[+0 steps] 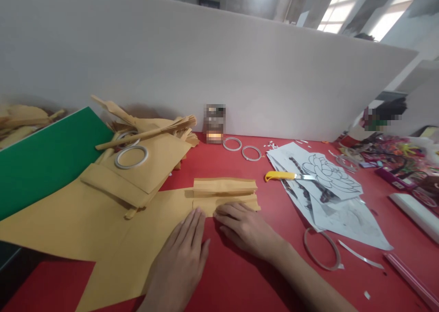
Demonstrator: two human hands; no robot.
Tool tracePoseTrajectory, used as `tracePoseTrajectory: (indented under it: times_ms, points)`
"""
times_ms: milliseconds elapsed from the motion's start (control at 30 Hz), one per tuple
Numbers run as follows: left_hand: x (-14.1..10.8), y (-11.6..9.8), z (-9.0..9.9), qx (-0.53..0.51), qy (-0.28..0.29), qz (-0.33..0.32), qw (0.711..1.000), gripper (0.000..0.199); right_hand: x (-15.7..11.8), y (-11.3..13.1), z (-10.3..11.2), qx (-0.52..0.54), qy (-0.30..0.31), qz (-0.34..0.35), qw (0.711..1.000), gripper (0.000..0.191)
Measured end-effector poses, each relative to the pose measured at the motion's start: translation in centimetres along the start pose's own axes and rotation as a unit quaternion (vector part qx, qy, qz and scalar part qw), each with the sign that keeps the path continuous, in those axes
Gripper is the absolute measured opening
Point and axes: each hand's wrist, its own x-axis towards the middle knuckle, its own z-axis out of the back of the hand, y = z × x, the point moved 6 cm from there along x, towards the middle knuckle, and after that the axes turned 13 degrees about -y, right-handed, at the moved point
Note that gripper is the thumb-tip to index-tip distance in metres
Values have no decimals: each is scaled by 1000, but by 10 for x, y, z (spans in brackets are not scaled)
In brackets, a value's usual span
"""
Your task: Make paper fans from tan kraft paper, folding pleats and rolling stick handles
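A creased strip of brown paper [224,186] lies across the middle of the red table, its folds running left to right. My left hand [187,243] rests flat with fingers stretched out on the large brown sheet [137,230], fingertips at the strip's lower left edge. My right hand [242,225] lies palm down on the lower right part of the strip, fingers spread a little and slightly bent. Neither hand is wrapped round anything. What lies under the right palm is hidden.
On the left are piled brown papers [161,156], a white ring [131,157] and a green board [51,161]. A yellow-handled cutter [279,176] lies on printed sheets [343,211] at right. A grey partition [274,83] stands behind the red table [233,280].
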Motion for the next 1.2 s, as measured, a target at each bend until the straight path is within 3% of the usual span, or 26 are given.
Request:
tracePoseTrajectory:
  times_ms: [367, 467, 733, 967, 1200]
  points:
    - [11, 9, 13, -4, 57, -24, 998, 48, 1, 8, -15, -39, 32, -50, 998, 29]
    - [11, 13, 16, 29, 49, -12, 998, 49, 2, 12, -16, -56, 32, -58, 996, 40]
    - [6, 25, 21, 37, 35, 7, 999, 51, 1, 14, -19, -70, 36, -58, 995, 41]
    - [6, 17, 11, 3, 50, 5, 999, 48, 1, 16, -22, -84, 37, -53, 994, 44]
    - [16, 15, 14, 1, 56, 15, 998, 49, -1, 13, -20, -83, 34, -58, 994, 39]
